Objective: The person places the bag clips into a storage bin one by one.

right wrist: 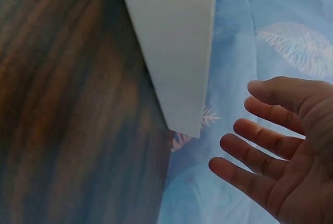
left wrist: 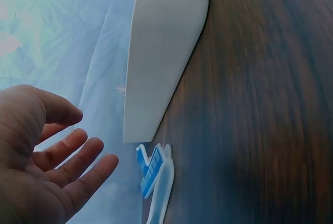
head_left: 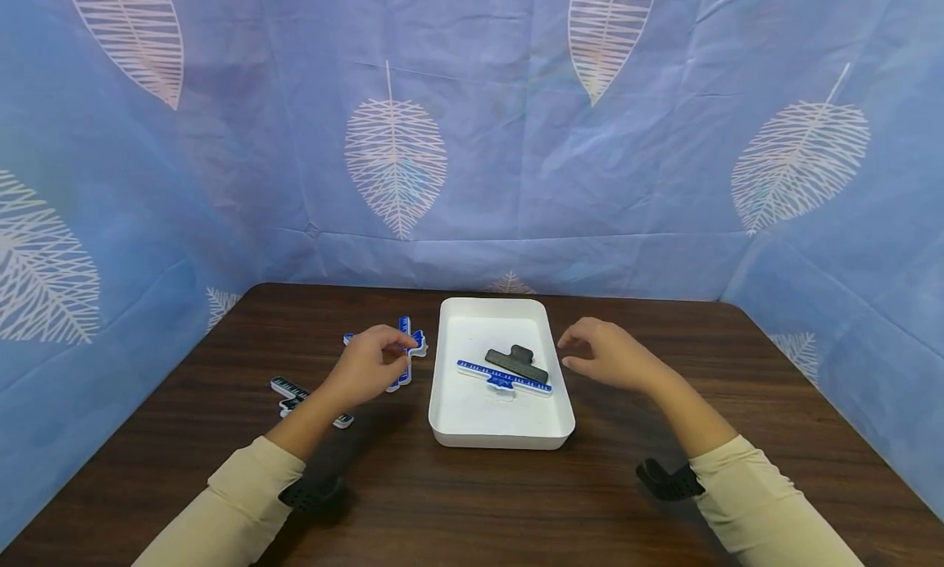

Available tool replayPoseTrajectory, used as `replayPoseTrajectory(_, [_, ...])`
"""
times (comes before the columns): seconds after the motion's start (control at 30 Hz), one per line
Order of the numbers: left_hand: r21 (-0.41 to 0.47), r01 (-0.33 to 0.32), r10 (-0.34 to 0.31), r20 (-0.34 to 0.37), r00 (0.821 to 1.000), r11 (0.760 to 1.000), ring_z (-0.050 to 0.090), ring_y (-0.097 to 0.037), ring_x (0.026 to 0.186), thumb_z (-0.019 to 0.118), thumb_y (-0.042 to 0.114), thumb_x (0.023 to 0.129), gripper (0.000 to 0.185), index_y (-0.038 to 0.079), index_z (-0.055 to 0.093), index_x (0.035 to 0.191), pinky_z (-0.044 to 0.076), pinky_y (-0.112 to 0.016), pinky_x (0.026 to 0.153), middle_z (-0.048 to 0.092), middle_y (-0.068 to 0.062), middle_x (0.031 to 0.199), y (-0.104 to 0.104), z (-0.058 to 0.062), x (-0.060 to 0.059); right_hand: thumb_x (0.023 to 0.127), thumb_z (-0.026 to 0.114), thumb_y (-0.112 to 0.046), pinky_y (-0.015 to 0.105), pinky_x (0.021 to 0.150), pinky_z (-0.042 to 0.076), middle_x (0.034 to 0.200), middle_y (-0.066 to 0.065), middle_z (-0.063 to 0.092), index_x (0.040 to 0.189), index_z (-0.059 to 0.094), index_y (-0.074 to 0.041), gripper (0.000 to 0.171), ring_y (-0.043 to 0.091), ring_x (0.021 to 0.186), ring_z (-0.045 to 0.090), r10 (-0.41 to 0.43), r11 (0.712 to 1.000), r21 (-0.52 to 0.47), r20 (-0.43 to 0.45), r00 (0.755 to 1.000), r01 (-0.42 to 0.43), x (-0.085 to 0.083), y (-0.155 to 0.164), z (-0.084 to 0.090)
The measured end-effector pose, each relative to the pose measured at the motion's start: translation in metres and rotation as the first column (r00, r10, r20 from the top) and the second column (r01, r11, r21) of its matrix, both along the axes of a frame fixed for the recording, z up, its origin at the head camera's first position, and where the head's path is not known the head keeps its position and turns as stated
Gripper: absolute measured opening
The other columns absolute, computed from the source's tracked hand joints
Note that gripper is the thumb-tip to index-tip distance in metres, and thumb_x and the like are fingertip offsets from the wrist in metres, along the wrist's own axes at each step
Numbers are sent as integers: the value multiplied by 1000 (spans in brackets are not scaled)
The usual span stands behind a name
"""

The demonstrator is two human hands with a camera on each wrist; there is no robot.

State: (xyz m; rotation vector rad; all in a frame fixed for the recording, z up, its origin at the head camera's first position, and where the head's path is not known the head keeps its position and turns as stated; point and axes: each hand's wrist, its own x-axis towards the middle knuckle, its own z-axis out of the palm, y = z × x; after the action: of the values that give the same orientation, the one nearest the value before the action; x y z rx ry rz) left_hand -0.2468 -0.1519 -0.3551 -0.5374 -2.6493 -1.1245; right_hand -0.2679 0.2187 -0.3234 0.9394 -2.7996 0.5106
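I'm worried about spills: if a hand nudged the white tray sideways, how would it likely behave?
The white tray looks like thin plastic, so probably light and stiff. Its flat base on the smooth wooden table suggests it would slide, not tip. The blue clip and black clip lie loose inside and might shift, though the walls should keep them in.

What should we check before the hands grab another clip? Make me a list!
1. Left hand free: ok, its fingers are relaxed and hold nothing in the left wrist view.
2. Right hand free: ok, open and empty beside the tray.
3. Blue clip within reach: ok, it lies on the table right by the left hand.
4. White tray has room: ok, only a blue clip in the tray and a black clip lie in it.
5. Piano-key clips whole: cannot tell, the left forearm hides part.
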Motion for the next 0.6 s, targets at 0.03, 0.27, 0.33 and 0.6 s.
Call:
replayPoseTrajectory(0.03, [-20, 6, -6, -10, 1000, 1000, 64, -23, 95, 68, 5, 88, 20, 3, 70, 108, 57, -40, 82, 64, -10, 109, -1, 0, 0, 87, 72, -11, 49, 84, 53, 102, 11, 65, 104, 68, -1, 21, 32, 97, 63, -9, 1000, -6, 4, 1000, 9, -1, 1, -2])
replayPoseTrajectory(0.27, [-158, 72, -80, -44, 996, 985, 63, -22, 94, 69, 5, 87, 19, 3, 71, 106, 56, -40, 84, 64, -10, 107, -11, 5, 3, 89, 69, -14, 45, 76, 52, 106, 12, 65, 106, 67, -2, 21, 29, 93, 62, -74, 992, -93, 95, 993, 83, -4, 3, -14])
replayPoseTrajectory(0.33, [-186, 106, -118, -53, 992, 977, 63, -23, 95, 70, 4, 86, 19, 2, 70, 106, 55, -42, 86, 64, -9, 107, -14, 6, 5, 90, 68, -14, 41, 73, 53, 105, 11, 66, 106, 67, -2, 21, 25, 90, 62, -91, 987, -123, 128, 988, 107, -5, 2, -17])
replayPoseTrajectory(0.6, [-194, 246, -251, 1, 968, 950, 63, -30, 96, 73, 3, 84, 23, 4, 70, 106, 57, -43, 82, 63, -8, 108, -27, 12, 12, 93, 64, -16, 36, 66, 58, 104, 16, 64, 114, 62, 3, 28, 24, 81, 65, -166, 925, -269, 354, 920, 270, -9, -6, -23])
